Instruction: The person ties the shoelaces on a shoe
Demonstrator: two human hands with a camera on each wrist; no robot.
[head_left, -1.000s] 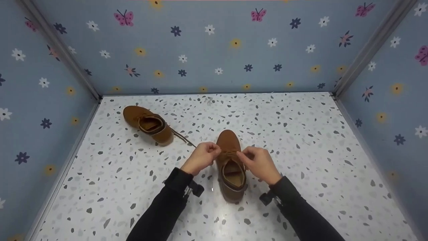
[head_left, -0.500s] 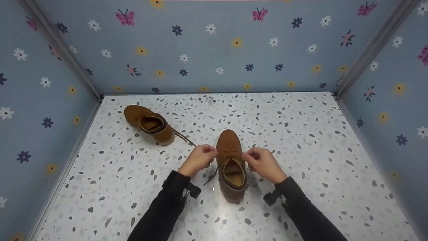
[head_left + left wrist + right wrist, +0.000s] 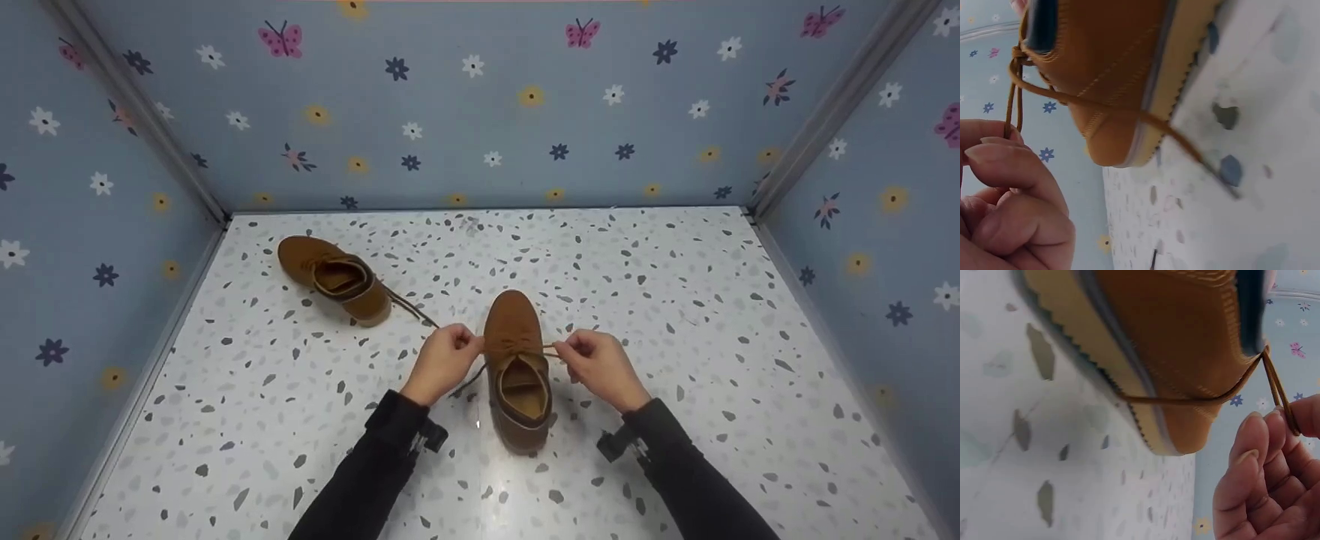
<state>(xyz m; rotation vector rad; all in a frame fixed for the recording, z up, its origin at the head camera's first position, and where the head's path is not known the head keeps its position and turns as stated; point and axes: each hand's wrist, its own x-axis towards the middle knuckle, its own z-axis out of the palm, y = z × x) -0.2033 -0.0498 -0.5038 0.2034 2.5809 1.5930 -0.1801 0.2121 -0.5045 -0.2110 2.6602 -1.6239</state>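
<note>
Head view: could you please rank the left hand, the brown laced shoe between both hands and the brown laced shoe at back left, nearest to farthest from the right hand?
1. Middle brown shoe, just left of the right hand.
2. Left hand, beyond that shoe's left side.
3. Far brown shoe, at back left.

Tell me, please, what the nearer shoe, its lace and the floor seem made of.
Shoe: probably matte leather or imitation, smooth with stitched seams. Lace: likely textile cord, thin and looping softly. Floor: terrazzo or printed vinyl perhaps, speckled, glossy where light reflects.
</note>
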